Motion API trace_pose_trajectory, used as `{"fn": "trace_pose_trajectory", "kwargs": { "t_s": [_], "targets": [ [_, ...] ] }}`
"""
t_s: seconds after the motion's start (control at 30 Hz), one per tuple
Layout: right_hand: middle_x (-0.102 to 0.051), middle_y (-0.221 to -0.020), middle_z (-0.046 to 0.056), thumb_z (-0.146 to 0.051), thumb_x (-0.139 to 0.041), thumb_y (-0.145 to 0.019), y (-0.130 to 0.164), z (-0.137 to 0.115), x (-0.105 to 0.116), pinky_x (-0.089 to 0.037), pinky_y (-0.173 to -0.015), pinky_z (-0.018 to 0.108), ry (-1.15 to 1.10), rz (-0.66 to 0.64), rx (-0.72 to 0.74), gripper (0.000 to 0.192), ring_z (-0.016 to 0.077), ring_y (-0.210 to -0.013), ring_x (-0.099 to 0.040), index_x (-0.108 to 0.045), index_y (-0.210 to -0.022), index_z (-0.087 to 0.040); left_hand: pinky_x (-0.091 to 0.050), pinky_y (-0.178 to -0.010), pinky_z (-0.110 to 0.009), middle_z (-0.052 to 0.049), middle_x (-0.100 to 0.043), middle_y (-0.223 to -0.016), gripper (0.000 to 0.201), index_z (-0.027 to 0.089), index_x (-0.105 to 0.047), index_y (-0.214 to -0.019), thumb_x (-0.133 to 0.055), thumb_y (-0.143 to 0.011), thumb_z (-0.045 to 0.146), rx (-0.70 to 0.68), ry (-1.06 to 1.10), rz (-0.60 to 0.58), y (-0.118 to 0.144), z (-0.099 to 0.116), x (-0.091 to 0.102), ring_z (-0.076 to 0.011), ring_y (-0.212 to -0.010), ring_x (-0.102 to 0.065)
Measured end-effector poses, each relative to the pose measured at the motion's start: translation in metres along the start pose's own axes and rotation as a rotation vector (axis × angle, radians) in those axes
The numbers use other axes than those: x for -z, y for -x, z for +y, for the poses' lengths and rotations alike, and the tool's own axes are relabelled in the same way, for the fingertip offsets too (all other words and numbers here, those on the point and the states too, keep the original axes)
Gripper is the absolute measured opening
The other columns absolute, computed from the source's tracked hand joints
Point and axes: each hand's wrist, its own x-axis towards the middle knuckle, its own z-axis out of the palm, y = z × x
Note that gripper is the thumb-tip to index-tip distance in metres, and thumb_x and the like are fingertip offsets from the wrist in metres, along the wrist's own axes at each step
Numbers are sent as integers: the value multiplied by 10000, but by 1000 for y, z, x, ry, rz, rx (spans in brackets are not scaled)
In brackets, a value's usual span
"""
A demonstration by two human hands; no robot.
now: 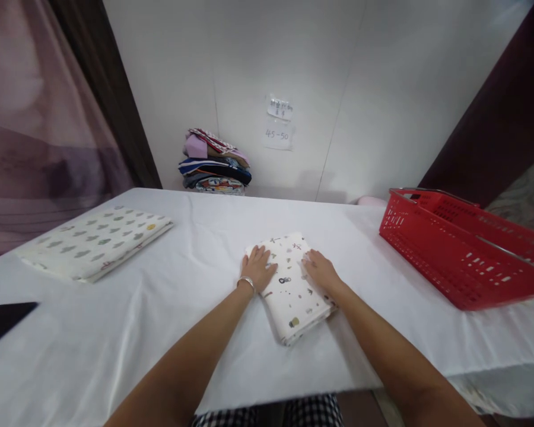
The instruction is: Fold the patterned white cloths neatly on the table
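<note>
A folded white cloth [292, 289] with small printed figures lies in the middle of the white-covered table [160, 332]. My left hand [258, 268], with a silver bracelet on the wrist, rests flat on the cloth's left edge. My right hand [321, 270] lies flat on its right edge. Both hands have their fingers spread and press on the cloth without gripping it.
A red plastic basket [458, 249] stands at the right. Another folded patterned cloth [95, 240] lies at the left, with a dark phone [4, 320] near the left front edge. A stack of folded clothes [216, 163] sits against the back wall under a paper note [279, 121].
</note>
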Motion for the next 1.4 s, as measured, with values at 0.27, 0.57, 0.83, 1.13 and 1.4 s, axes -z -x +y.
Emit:
{"fn": "trace_pose_trajectory", "kwargs": {
  "t_s": [0.27,0.57,0.83,1.13,1.4],
  "targets": [
    [-621,-1060,79,-302,-397,-858,-68,-15,20,-383,-791,247,60,123,-123,306,184,-985,-546,-637,-1011,-190,-136,-1097,-426,-29,-348,-1413,505,210,-487,-1244,-382,-839,493,17,148,205,3,-5,-3,-212,-1336,-191],
    [-626,-974,77,-291,-510,-804,-94,-22,3,-386,-687,240,88,134,-253,199,181,-904,-566,-620,-929,-183,-212,-1066,-481,-33,-429,-1358,402,218,-576,-1128,-470,-807,435,-12,225,244,0,-9,-8,-240,-1315,-248],
    [-591,-972,61,-257,-465,-848,-94,-23,-5,-352,-719,242,141,234,-149,149,173,-933,-512,-583,-918,-201,-215,-1066,-475,-32,-431,-1356,390,220,-577,-1124,-478,-802,417,-20,233,246,1,-8,-6,-241,-1315,-250],
    [-615,-851,36,-281,-395,-869,-103,-15,-8,-317,-592,239,-84,249,-348,183,157,-780,-546,-553,-864,-190,-198,-1068,-483,-21,-409,-1373,384,237,-575,-1124,-473,-803,421,-10,236,244,2,-7,-8,-234,-1322,-234],
    [-619,-832,42,-313,-431,-842,-107,-16,-8,-316,-589,235,-72,206,-314,183,158,-766,-541,-563,-816,-189,-217,-1064,-468,-51,-306,-1433,442,218,-559,-1164,-477,-796,448,55,215,262,0,-8,-8,-256,-1346,-165]
  ]
}}
